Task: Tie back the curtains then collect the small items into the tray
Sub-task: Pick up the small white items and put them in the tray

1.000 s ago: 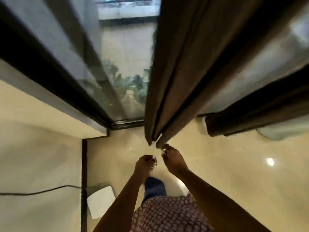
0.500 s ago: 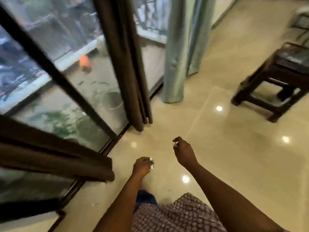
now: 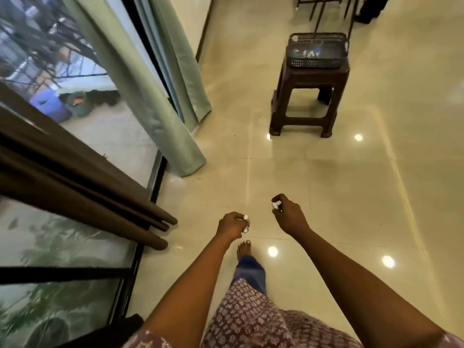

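Note:
My left hand (image 3: 232, 226) is curled round small white items (image 3: 245, 217) that peek out between its fingers. My right hand (image 3: 288, 213) pinches another small white item (image 3: 276, 204) at its fingertips. Both hands hover above the floor in front of me. A dark perforated tray (image 3: 316, 62) with a few small things inside sits on a brown plastic stool (image 3: 310, 96) ahead to the right. A brown curtain (image 3: 88, 182) hangs at the left by the glass door. A grey-green curtain (image 3: 150, 96) hangs further along it.
Glossy cream floor tiles (image 3: 351, 184) stretch between me and the stool. The glass sliding door (image 3: 75, 136) runs along the left. Chair or table legs (image 3: 326, 6) stand beyond the stool. My bare foot (image 3: 244, 248) is below my left hand.
The view has swung right from the brown curtain's hem towards the room, bringing the stool and tray into sight. Both hands have left the curtain and still hold the white items.

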